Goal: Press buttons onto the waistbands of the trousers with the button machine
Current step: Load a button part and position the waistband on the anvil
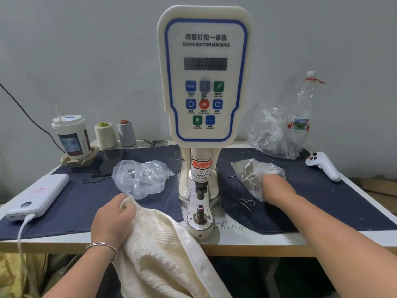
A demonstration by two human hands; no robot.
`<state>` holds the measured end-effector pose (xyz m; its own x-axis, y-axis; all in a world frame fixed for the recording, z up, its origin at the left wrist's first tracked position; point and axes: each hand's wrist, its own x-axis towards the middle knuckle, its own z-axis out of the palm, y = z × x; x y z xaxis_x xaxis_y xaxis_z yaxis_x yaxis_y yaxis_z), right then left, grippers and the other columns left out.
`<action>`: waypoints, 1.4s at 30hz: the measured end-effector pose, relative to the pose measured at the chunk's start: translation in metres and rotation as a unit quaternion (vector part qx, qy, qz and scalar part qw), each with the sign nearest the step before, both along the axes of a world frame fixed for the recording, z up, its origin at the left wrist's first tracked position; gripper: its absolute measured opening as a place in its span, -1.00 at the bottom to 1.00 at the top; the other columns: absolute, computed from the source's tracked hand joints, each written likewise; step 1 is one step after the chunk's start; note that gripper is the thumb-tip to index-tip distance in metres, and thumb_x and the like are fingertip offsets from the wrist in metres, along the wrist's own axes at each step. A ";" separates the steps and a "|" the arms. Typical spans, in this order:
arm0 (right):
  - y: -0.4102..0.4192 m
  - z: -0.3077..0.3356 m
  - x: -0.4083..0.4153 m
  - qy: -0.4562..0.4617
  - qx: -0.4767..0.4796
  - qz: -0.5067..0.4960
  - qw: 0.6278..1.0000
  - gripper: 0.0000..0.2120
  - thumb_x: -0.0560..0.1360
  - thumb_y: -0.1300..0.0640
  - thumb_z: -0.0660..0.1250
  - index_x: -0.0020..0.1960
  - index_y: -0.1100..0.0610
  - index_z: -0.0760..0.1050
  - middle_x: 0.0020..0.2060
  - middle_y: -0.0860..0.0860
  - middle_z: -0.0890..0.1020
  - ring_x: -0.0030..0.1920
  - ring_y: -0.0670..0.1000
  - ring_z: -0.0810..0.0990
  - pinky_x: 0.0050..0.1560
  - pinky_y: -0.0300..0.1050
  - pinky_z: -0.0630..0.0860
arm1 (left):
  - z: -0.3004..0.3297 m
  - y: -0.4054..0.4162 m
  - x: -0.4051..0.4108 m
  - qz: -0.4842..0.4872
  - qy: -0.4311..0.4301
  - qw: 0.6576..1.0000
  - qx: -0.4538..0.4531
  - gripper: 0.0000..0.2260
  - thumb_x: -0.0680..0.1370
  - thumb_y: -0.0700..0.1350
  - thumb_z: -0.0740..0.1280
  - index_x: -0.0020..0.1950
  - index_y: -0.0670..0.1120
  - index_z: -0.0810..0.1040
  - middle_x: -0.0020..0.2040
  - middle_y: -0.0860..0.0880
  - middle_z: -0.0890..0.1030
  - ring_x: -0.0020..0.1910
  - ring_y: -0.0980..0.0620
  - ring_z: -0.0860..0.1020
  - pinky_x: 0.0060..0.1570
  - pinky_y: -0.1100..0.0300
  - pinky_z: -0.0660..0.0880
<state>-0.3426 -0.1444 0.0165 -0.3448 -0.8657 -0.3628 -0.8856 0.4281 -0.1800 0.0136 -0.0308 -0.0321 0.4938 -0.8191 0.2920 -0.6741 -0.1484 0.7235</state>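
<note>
Cream trousers [163,250] hang off table edge; left hand [113,220] pinches the waistband just left of button machine [205,82] die, likely staged for pressing. Right hand [277,188] reaches into button bag [253,175]; finger state indiscernible.

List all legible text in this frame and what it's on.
"SERVO BUTTON MACHINE": button machine panel, under a line of Chinese characters.
"MENU": blue panel button.
"WARNING", "TAKE CARE OF YOUR FINGER" (partly cut off): red and white sticker on the press column.
"18", "19": ruler strip on the table.
Unreadable: other button captions, display digits, cup and bottle labels.
</note>
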 end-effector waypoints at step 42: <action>0.018 -0.023 -0.014 0.015 -0.182 0.089 0.979 -0.79 0.55 0.23 0.19 0.11 0.20 0.55 0.10 0.17 0.59 0.11 0.22 0.56 0.05 0.01 0.49 | -0.003 -0.003 0.003 0.011 0.010 1.000 0.003 -0.76 0.53 -0.17 0.24 -0.35 -0.08 0.39 -0.43 -0.05 0.46 -0.35 -0.08 0.43 -0.37 0.12 0.31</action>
